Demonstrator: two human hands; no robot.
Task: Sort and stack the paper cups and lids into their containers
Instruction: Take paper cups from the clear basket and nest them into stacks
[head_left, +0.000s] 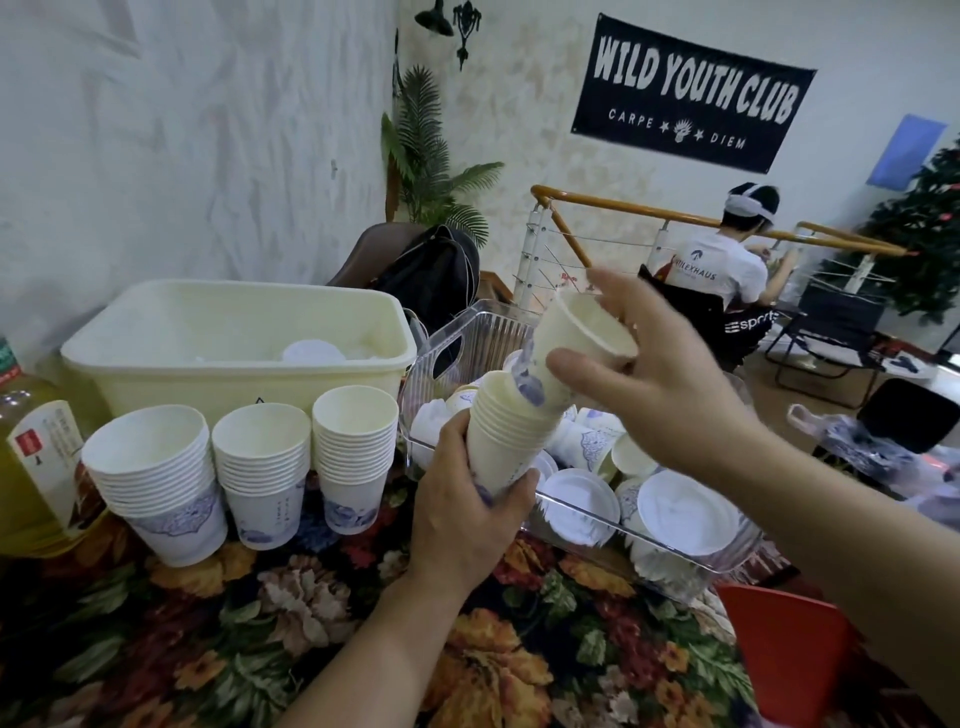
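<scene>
Nesting a single paper cup (576, 338), pinched in the right hand (660, 384), into the cup stack (506, 431) gripped by the left hand (467, 499) above the clear bin (597, 525); next it needs straightening and pushing home.

Floral tablecloth (291, 639) beneath the hands. Bottle of yellow liquid (36, 467) far left of the left hand. Black backpack (431, 275) beyond it, fern (426, 156) behind. Dark banner (691, 93) above the right hand; seated person in white shirt (722, 265) beyond it; red chair (784, 654) below its forearm.
</scene>
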